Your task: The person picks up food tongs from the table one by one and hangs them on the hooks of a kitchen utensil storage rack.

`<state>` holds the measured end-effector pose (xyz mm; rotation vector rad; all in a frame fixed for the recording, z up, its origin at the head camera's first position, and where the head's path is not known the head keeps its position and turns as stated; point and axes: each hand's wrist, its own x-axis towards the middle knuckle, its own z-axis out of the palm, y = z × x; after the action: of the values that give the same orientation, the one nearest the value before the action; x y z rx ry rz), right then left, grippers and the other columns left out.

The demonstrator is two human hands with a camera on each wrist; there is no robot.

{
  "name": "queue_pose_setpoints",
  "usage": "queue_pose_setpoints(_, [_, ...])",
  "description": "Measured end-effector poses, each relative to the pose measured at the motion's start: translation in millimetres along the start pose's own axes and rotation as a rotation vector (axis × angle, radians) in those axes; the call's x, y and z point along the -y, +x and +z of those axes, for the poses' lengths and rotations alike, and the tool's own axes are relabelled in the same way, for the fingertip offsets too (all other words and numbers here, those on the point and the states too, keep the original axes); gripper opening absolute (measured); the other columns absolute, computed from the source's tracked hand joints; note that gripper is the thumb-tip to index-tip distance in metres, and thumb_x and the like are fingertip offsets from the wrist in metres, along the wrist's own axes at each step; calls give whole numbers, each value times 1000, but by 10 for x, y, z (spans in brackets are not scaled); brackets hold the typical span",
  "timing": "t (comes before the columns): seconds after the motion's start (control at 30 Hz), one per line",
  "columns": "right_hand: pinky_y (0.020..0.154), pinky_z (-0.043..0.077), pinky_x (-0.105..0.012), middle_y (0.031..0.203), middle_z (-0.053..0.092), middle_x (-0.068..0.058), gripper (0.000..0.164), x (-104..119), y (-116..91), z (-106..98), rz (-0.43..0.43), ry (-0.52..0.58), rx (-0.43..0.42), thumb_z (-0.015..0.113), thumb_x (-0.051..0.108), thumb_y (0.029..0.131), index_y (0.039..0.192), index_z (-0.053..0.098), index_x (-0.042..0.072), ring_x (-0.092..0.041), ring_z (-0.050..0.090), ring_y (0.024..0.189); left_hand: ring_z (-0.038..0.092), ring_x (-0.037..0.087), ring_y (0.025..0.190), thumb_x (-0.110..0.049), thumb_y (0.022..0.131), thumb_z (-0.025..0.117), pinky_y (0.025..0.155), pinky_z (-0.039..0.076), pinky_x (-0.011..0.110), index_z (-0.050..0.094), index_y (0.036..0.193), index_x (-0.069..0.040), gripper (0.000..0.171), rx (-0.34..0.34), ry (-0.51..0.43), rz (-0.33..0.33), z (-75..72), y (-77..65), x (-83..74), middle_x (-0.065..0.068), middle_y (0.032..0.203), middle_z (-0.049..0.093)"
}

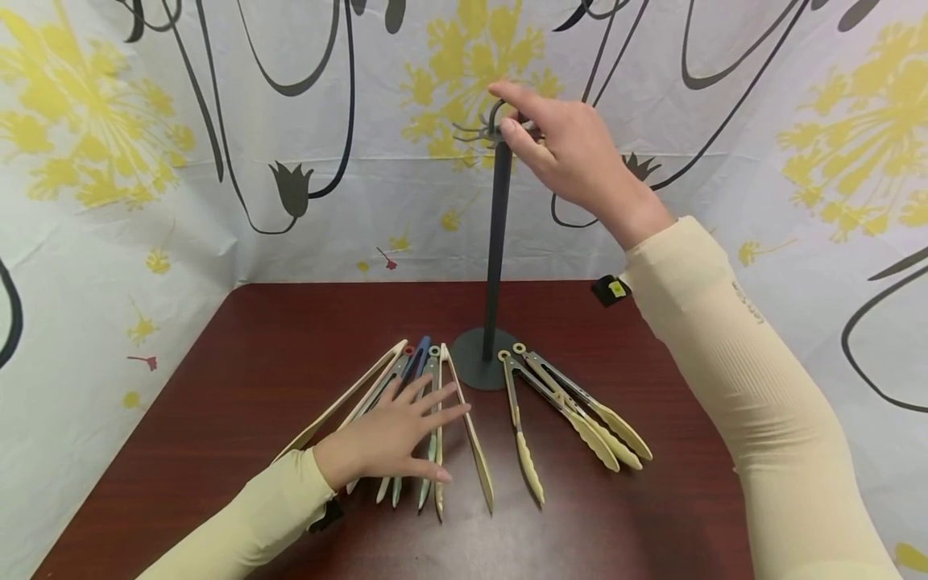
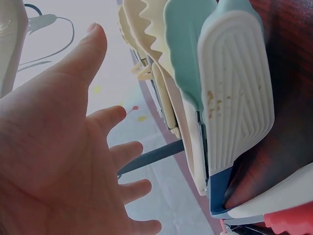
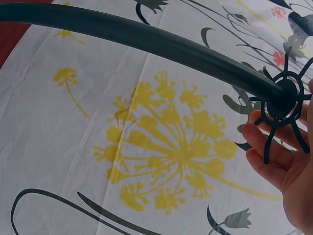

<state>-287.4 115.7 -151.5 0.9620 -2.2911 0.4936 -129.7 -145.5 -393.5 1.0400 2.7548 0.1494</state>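
My right hand is raised to the top of a dark utensil stand, thumb and index finger apart beside its ring. In the right wrist view, loosely bent fingers lie behind the hooked wheel; whether they bear on it is unclear. My left hand is spread, palm down, over a row of tongs. Below it are pale pink tongs, and in the left wrist view mint tongs, white-tipped tongs and a red tip. Nothing is held in that hand.
Two yellow-tipped tongs lie fanned out right of the stand's round base. Long cream tongs lie at the row's left end. A patterned cloth hangs behind the dark red table.
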Motion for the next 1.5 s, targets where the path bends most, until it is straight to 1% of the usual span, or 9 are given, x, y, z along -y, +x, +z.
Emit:
queue_pose_setpoints(0.23, [89, 50, -46, 125, 69, -13, 45, 39, -53, -38, 6, 20, 2, 42, 35, 106, 150, 44, 27, -30, 68, 101, 11, 36, 155, -73, 84, 55, 117, 14, 71, 18, 156, -45, 86, -12, -4, -5, -12, 2, 6, -2, 168, 14])
queue_pose_setpoints(0.5, [87, 49, -45, 132, 66, -9, 44, 83, -132, -68, -6, 41, -12, 43, 33, 105, 150, 45, 29, -28, 68, 102, 10, 35, 156, -73, 85, 55, 117, 11, 71, 18, 156, -45, 85, -11, -10, -15, -13, -13, 15, -2, 168, 14])
queue_pose_setpoints(0.77, [89, 49, -45, 127, 68, -8, 45, 130, -186, -81, -17, 54, -4, 44, 32, 105, 150, 44, 27, -28, 67, 106, 9, 35, 156, -71, 85, 56, 117, 12, 71, 21, 156, -42, 85, -12, -14, -18, -8, -31, 25, -4, 168, 12])
queue_pose_setpoints(0.97, [89, 44, -44, 131, 65, -3, 48, 167, -185, -141, 69, 157, 67, 47, 40, 103, 150, 41, 37, -24, 64, 114, 11, 37, 155, -71, 85, 56, 116, 11, 72, 22, 157, -40, 85, -27, -24, -6, 0, -41, 51, 0, 168, 16])
queue_pose_setpoints(1.07, [94, 43, -44, 132, 64, -1, 51, 187, -181, -189, 120, 201, 114, 51, 47, 100, 149, 39, 44, -23, 62, 119, 12, 37, 155, -72, 85, 56, 116, 11, 73, 24, 156, -40, 85, -42, -19, -6, -1, -50, 69, 1, 168, 18])
queue_pose_setpoints(1.17, [101, 41, -46, 132, 65, -1, 57, 204, -174, -228, 140, 193, 146, 57, 53, 95, 149, 39, 45, -23, 60, 121, 15, 37, 155, -73, 84, 56, 116, 12, 72, 24, 156, -39, 86, -53, -9, -17, -8, -54, 92, 0, 167, 19])
queue_pose_setpoints(1.23, [103, 40, -46, 133, 65, -2, 62, 215, -170, -246, 148, 180, 159, 61, 54, 93, 149, 39, 44, -24, 60, 123, 18, 38, 153, -70, 86, 57, 116, 16, 71, 26, 156, -37, 84, -77, -3, -25, -13, -51, 113, 1, 166, 22])
queue_pose_setpoints(1.33, [105, 40, -48, 134, 65, -3, 65, 226, -164, -255, 163, 163, 169, 65, 54, 90, 149, 40, 42, -24, 59, 124, 26, 39, 150, -64, 89, 59, 115, 24, 69, 34, 154, -32, 77, -151, 39, -57, -22, -50, 163, 4, 164, 30])
queue_pose_setpoints(1.5, [107, 40, -50, 135, 64, -4, 65, 240, -161, -249, 170, 141, 170, 66, 52, 90, 149, 41, 40, -24, 58, 128, 36, 35, 147, -54, 92, 62, 110, 37, 62, 46, 149, -26, 66, -255, 105, -146, -62, -83, 258, 7, 157, 42])
